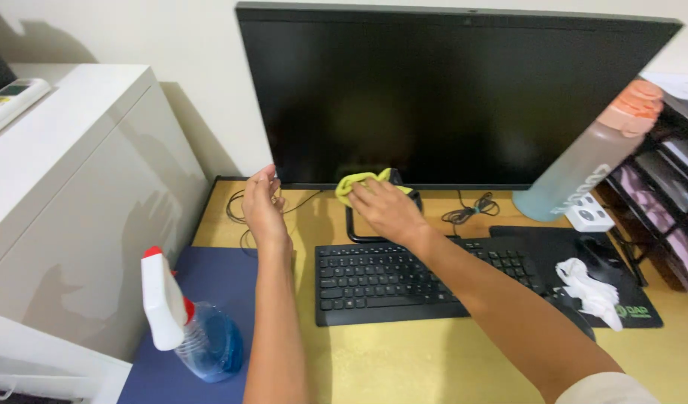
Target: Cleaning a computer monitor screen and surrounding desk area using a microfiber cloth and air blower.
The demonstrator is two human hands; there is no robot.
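**Yellow cloth at the monitor's foot**

The right hand (385,209) presses a crumpled yellow cloth (357,183) against the base of the black monitor (449,97), fingers closed over it. The left hand (263,203) hovers loosely open, holding nothing, below the monitor's lower left corner. A black keyboard (374,284) lies in front of the monitor, a blue spray bottle (198,333) further left.

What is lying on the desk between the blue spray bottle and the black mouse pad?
The head view shows a black keyboard between the blue spray bottle and the black mouse pad.

Both hands reach forward — left hand (263,207) raised, fingers loosely curled; right hand (385,211) palm-down, gripping.
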